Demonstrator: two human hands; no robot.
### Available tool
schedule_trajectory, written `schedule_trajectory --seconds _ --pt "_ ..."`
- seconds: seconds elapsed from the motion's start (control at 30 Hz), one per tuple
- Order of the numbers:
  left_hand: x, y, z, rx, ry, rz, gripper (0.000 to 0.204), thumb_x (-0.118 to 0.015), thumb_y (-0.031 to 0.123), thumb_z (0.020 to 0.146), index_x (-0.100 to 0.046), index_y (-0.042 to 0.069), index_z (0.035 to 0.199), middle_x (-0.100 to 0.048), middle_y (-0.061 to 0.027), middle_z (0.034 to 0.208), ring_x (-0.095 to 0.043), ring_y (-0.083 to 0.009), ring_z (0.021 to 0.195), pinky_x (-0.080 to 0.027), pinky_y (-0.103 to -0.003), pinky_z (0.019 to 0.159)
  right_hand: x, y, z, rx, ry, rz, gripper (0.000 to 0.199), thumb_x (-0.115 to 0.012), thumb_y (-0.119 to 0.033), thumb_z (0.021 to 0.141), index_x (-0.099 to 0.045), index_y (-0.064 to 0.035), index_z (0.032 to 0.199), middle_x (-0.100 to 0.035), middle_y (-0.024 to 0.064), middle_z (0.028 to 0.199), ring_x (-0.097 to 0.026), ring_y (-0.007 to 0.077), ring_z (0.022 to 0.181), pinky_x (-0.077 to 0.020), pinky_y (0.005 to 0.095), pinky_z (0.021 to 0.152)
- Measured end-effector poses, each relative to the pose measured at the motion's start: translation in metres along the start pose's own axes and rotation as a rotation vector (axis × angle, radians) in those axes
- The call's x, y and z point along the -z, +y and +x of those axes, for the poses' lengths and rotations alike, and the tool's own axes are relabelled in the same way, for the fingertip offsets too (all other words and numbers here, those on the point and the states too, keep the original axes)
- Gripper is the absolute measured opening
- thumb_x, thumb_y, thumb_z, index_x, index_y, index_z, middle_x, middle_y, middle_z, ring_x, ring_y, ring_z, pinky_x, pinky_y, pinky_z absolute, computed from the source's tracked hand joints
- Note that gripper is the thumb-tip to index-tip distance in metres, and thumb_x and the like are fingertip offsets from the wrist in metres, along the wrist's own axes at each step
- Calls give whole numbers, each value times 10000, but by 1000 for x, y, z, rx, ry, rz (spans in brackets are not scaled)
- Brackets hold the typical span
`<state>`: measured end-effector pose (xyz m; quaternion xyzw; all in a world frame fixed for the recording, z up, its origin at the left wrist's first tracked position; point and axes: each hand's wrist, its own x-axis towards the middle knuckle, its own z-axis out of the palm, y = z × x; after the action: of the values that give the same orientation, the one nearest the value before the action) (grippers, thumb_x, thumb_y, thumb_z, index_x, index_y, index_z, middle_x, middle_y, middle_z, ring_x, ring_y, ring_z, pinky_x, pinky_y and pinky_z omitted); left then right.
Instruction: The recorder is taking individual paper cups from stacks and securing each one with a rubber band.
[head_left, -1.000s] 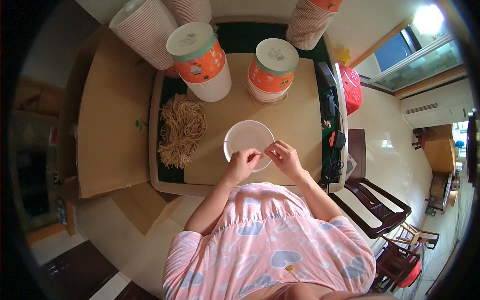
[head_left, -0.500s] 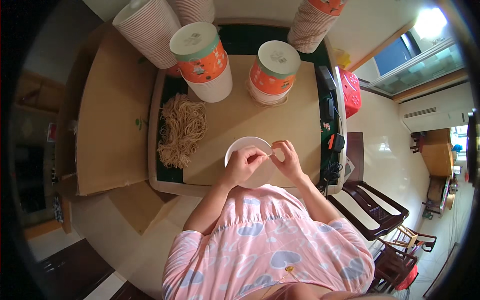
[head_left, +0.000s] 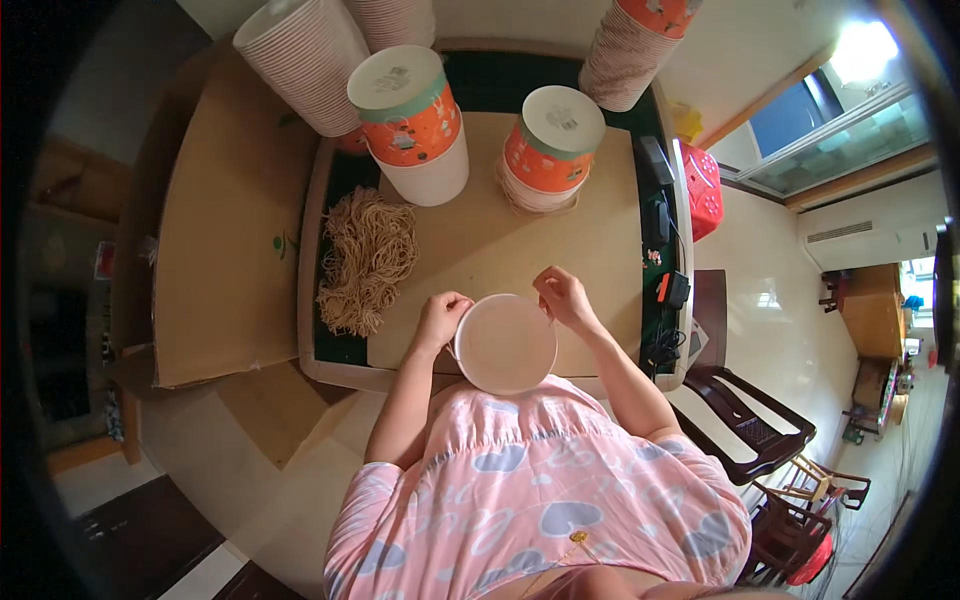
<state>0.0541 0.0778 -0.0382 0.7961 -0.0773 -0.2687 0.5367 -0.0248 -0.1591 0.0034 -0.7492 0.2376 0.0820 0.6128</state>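
Hands (head_left: 438, 320), two; tub (head_left: 507, 346), one

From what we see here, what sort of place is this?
Probably a room in a home, used for handwork. Stacked buckets and a heap of beige string suggest the work; the dark chair at the right looks like household furniture.

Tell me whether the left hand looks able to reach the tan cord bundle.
Likely yes: the left hand is beside the white bucket, with only flat cardboard between it and the bundle.
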Motion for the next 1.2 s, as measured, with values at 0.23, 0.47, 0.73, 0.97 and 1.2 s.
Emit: schedule_trajectory --seconds 0.23,0.47,0.73,0.97,1.2 --pt "-4 -87 -2 535 -311 -389 277 -594 275 801 -671 11 766 -660 -128 746 -616 -169 718 -494 -311 654 0 71 22 -176 -241 -290 120 -550 -118 765 -649 -57 795 -612 84 602 -565 151 496 -454 287 483" --pt "-3 55 -1 -301 68 305 270 -483 198 921 -566 32 1118 -655 -130 834 -629 -187 747 -487 -286 657 55 -17 -1 318 44 -683 211 -583 -54 763 -663 -53 957 -627 92 651 -612 154 596 -486 296 541" --pt "13 281 90 -931 540 395 515 -458 23 871 -349 61 1373 -518 -182 1210 -574 -333 991 -498 -382 791 133 -215 39 661 272 297 471 -373 100 878 -466 -29 1322 -569 73 1199 -547 106 1020 -418 230 892" --pt "-18 269 191 -939 498 423 606 -428 -2 828 -248 53 1404 -451 -186 1309 -545 -366 1045 -486 -415 835 166 -159 168 769 199 452 349 -457 -138 946 -518 -6 1264 -606 26 1084 -562 107 915 -411 233 751" --pt "-49 185 191 -745 380 448 552 -463 -22 837 -303 -10 1366 -411 -248 1319 -499 -387 1119 -445 -411 925 144 -52 178 761 307 299 362 -396 7 927 -480 35 1279 -532 129 1262 -490 224 1187 -346 354 1034"
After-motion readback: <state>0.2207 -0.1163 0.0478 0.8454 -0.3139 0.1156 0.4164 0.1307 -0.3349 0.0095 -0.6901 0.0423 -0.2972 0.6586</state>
